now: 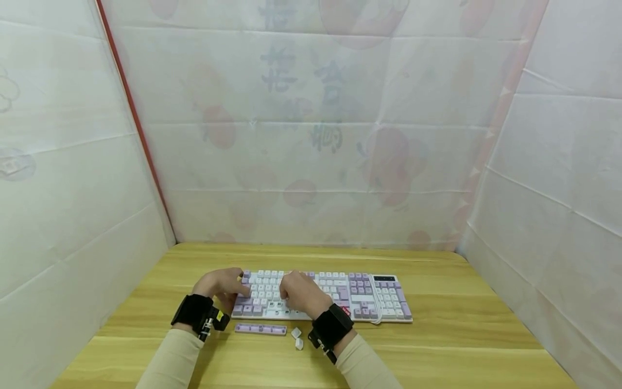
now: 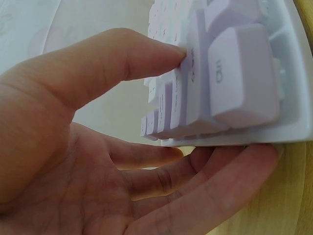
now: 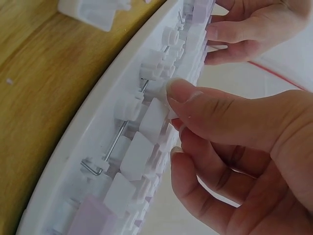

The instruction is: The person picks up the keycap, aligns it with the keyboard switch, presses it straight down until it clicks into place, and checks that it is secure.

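A: Keyboard lies on the wooden table, near the front edge. It looks stiff and light, with smooth plastic caps that could pop off or slip; I'd take it by the frame's edges, not the caps.

B: And the hands, starting left?

A: The left hand grips the keyboard's left end: thumb on the keys, fingers curled under the frame.

B: The loose bits in front?

A: The long purple key lies just beside the front edge, with two small white keycaps to its right.

B: The right hand?

A: The right hand is over the bottom row, where the long key is off and the wire bar shows. Its thumb and curled fingers pinch a white cap there.
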The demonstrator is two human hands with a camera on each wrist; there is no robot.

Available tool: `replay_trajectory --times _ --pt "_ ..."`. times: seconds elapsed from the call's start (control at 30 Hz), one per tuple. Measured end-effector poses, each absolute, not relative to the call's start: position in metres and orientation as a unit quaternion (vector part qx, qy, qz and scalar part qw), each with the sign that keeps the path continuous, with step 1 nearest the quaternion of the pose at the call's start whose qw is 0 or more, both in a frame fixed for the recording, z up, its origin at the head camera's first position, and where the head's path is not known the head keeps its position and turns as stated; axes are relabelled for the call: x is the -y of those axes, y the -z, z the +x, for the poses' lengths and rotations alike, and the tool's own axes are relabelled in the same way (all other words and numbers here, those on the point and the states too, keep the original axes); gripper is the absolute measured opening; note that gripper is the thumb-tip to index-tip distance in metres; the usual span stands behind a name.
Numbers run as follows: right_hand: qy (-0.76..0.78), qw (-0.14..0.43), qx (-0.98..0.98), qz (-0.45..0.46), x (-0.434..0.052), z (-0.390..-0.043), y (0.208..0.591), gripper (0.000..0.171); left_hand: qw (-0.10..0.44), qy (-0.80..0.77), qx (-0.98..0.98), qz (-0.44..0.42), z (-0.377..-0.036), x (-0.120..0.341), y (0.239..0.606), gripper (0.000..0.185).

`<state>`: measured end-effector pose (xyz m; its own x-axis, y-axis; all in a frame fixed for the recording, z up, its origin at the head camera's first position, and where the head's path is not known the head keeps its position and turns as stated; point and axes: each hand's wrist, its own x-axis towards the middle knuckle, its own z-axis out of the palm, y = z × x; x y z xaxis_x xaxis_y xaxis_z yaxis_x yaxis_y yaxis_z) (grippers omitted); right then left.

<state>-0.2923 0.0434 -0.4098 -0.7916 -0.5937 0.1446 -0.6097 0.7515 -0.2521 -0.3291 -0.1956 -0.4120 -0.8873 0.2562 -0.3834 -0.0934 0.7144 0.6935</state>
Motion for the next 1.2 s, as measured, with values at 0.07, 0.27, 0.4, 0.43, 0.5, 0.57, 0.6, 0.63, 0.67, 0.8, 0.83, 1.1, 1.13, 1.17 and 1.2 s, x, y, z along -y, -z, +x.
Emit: replay_trajectory --times 0.07,0.27,0.4,0.43,0.5,0.57,0.6,0.63,0.67,0.8,0.83,1.1,1.13,1.17,1.2 --pt "-0.142 0.025 0.936 0.322 -0.0427 -0.2918 0.4099 0.017 0.232 -0.373 -0.897 0.046 -0.3286 0.1956 0.4124 0.076" --pt "-0.131 0.030 0.935 0.327 -0.0415 -0.2905 0.4094 0.037 0.229 -0.370 -0.899 0.041 -0.3288 0.1950 0.4129 0.078" --pt "-0.127 0.032 0.933 0.334 -0.0412 -0.2905 0.4086 0.053 0.231 -0.373 -0.898 0.036 -0.3288 0.1950 0.4129 0.079" --pt "-0.128 0.031 0.933 0.335 -0.0412 -0.2906 0.4084 0.055 0.231 -0.373 -0.898 0.037 -0.3287 0.1951 0.4128 0.078" --pt "-0.127 0.033 0.932 0.337 -0.0412 -0.2909 0.4084 0.056 0.232 -0.374 -0.897 0.039 -0.3286 0.1952 0.4128 0.078" --pt "-0.126 0.036 0.932 0.339 -0.0415 -0.2909 0.4085 0.056 0.231 -0.374 -0.897 0.040 -0.3283 0.1953 0.4124 0.079" --pt "-0.126 0.037 0.931 0.340 -0.0416 -0.2909 0.4085 0.056 0.231 -0.374 -0.897 0.040 -0.3285 0.1953 0.4125 0.079" --pt "-0.126 0.036 0.931 0.340 -0.0415 -0.2911 0.4086 0.056 0.231 -0.374 -0.898 0.041 -0.3289 0.1953 0.4128 0.079" --pt "-0.124 0.037 0.931 0.341 -0.0414 -0.2911 0.4086 0.056 0.231 -0.374 -0.897 0.039 -0.3289 0.1953 0.4127 0.080" --pt "-0.124 0.036 0.931 0.341 -0.0412 -0.2912 0.4095 0.056 0.233 -0.376 -0.896 0.037 -0.3307 0.1952 0.4135 0.081" --pt "-0.125 0.037 0.931 0.341 -0.0412 -0.2912 0.4100 0.055 0.233 -0.375 -0.896 0.039 -0.3308 0.1951 0.4136 0.081" --pt "-0.126 0.052 0.925 0.354 -0.0416 -0.2906 0.4099 0.051 0.232 -0.374 -0.897 0.033 -0.3316 0.1943 0.4147 0.080" --pt "-0.125 0.052 0.924 0.356 -0.0418 -0.2907 0.4099 0.051 0.232 -0.375 -0.897 0.034 -0.3312 0.1941 0.4147 0.079" --pt "-0.125 0.053 0.924 0.358 -0.0421 -0.2910 0.4097 0.051 0.233 -0.374 -0.897 0.037 -0.3311 0.1943 0.4148 0.079" --pt "-0.126 0.053 0.923 0.359 -0.0422 -0.2912 0.4096 0.051 0.233 -0.377 -0.896 0.036 -0.3307 0.1942 0.4149 0.080"
